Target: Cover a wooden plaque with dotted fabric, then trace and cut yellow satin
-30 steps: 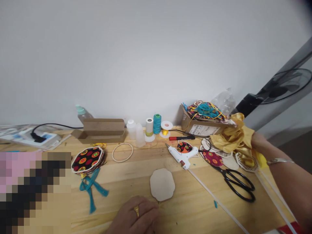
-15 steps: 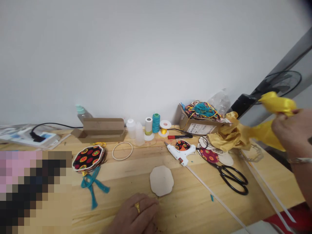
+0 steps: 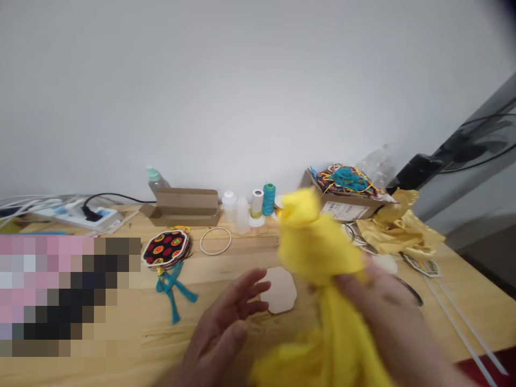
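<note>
A bunched length of bright yellow fabric [image 3: 318, 247] hangs from my right hand [image 3: 387, 309], which is closed on it and blurred by motion. The cloth's lower folds drop toward the front edge of the view. My left hand [image 3: 229, 322] is raised with fingers apart and holds nothing. Just beyond its fingertips lies a pale scalloped blank [image 3: 281, 291] on the table. The yellow fabric and right hand cover the place where the glue gun lay, and most of the scissors [image 3: 411, 292].
On the wooden table [image 3: 226, 274] are a patterned stack [image 3: 166, 247] with a teal ribbon [image 3: 175, 287], a hoop [image 3: 215, 241], a cardboard box [image 3: 187, 207], plastic bottles [image 3: 242, 215], teal thread [image 3: 269, 199], a filled box [image 3: 346, 207], gold cloth [image 3: 397, 228] and a power strip [image 3: 94, 217].
My right hand has brought the yellow fabric from the far right to the middle, in front of the glue gun. My left hand has lifted and spread its fingers. The view has shifted right.
</note>
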A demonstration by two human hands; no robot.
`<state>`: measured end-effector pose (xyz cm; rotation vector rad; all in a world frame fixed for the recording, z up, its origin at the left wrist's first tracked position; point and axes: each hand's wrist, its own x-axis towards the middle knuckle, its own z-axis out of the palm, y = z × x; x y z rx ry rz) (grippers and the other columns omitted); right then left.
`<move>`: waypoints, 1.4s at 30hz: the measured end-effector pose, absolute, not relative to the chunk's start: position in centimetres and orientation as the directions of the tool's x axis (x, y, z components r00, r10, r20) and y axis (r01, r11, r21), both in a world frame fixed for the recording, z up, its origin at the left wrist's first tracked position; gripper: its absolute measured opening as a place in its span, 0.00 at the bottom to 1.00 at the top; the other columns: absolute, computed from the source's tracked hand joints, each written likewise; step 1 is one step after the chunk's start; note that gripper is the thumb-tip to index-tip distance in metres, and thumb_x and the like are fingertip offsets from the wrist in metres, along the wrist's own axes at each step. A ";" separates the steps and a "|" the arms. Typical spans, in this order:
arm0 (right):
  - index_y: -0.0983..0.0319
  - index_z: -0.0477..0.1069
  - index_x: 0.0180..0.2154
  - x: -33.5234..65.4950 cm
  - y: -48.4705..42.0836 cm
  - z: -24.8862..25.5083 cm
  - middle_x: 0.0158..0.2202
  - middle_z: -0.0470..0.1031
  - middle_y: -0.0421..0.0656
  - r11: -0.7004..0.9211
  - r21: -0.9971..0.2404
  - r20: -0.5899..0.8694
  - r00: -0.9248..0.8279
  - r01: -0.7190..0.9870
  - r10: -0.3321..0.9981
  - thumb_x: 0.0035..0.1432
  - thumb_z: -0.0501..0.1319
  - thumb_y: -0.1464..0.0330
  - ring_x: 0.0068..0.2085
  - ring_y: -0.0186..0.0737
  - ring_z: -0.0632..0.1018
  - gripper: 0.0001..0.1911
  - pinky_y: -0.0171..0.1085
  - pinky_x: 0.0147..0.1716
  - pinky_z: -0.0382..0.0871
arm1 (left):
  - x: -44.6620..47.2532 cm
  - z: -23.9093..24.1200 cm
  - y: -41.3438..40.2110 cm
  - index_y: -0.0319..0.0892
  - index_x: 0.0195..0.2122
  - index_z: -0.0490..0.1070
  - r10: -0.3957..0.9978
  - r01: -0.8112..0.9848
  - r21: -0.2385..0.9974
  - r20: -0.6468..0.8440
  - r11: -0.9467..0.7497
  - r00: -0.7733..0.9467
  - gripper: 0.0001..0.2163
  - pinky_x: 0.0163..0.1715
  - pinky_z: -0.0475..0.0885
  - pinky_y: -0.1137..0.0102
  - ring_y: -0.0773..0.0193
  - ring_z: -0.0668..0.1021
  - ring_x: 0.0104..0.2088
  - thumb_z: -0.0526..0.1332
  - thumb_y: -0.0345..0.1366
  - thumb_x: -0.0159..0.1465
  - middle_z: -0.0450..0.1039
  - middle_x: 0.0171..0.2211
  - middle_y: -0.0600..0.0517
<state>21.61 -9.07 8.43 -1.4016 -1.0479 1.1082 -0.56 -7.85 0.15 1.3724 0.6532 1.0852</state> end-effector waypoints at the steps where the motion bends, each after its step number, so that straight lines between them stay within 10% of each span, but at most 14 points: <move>1: 0.58 0.70 0.43 19.4 -9.4 7.0 0.38 0.78 0.46 -0.197 -0.973 -0.204 0.046 -0.123 0.978 0.53 0.63 0.53 0.37 0.49 0.79 0.20 0.42 0.31 0.74 | -0.4 0.3 -8.0 0.51 0.60 0.61 0.885 -0.353 0.934 0.205 -0.050 0.417 0.27 0.49 0.72 0.56 0.48 0.71 0.56 0.55 0.54 0.62 0.67 0.59 0.45; 6: 0.59 0.67 0.40 13.6 -9.4 1.3 0.36 0.76 0.41 -0.338 -0.882 -0.285 -0.198 -0.329 0.938 0.53 0.64 0.58 0.38 0.43 0.78 0.15 0.40 0.38 0.72 | 0.2 0.6 -8.1 0.46 0.50 0.67 0.947 -0.480 0.830 -0.166 0.285 0.275 0.18 0.41 0.75 0.63 0.54 0.79 0.45 0.64 0.39 0.59 0.75 0.48 0.46; 14: 0.62 0.67 0.39 15.1 -8.9 0.2 0.34 0.71 0.42 -0.103 -0.980 -0.123 -0.110 0.172 0.986 0.57 0.60 0.62 0.33 0.37 0.73 0.11 0.36 0.32 0.70 | -0.2 0.6 -6.3 0.43 0.39 0.69 0.923 -0.393 0.850 -0.384 0.349 -0.010 0.16 0.25 0.72 0.72 0.65 0.77 0.25 0.68 0.42 0.53 0.75 0.27 0.57; 21: 0.57 0.55 0.60 15.0 -9.1 0.1 0.60 0.60 0.47 0.355 -0.806 0.243 -0.281 0.475 0.928 0.54 0.59 0.75 0.60 0.43 0.62 0.33 0.45 0.58 0.60 | 0.1 0.0 -7.4 0.42 0.43 0.72 0.966 -0.262 0.930 -0.244 0.258 0.083 0.17 0.32 0.73 0.70 0.60 0.78 0.32 0.65 0.46 0.55 0.78 0.33 0.52; 28: 0.61 0.65 0.52 15.4 -9.0 -0.3 0.46 0.73 0.45 0.280 -0.866 0.222 -0.183 0.414 0.958 0.57 0.52 0.78 0.46 0.40 0.73 0.21 0.39 0.47 0.67 | 0.4 -0.8 -7.9 0.49 0.58 0.54 0.959 -0.320 0.916 -0.177 0.242 0.220 0.34 0.46 0.73 0.65 0.57 0.76 0.48 0.68 0.32 0.53 0.70 0.53 0.47; 38: 0.62 0.68 0.30 14.6 -8.9 -0.4 0.29 0.69 0.39 -0.105 -0.990 -0.113 -0.091 0.093 0.989 0.61 0.51 0.69 0.32 0.35 0.70 0.10 0.33 0.31 0.65 | 0.5 -1.5 -8.7 0.47 0.53 0.55 0.988 0.125 0.991 0.020 -0.039 0.153 0.22 0.43 0.73 0.67 0.62 0.76 0.47 0.53 0.23 0.58 0.69 0.51 0.47; 42: 0.62 0.66 0.41 14.6 -9.1 -0.6 0.40 0.70 0.45 0.126 -0.918 0.145 0.024 0.377 0.989 0.56 0.56 0.69 0.41 0.43 0.72 0.10 0.41 0.41 0.69 | 0.3 -1.8 -8.7 0.45 0.56 0.52 0.991 0.290 0.950 0.091 -0.117 0.101 0.24 0.46 0.73 0.61 0.58 0.76 0.50 0.52 0.24 0.58 0.69 0.52 0.43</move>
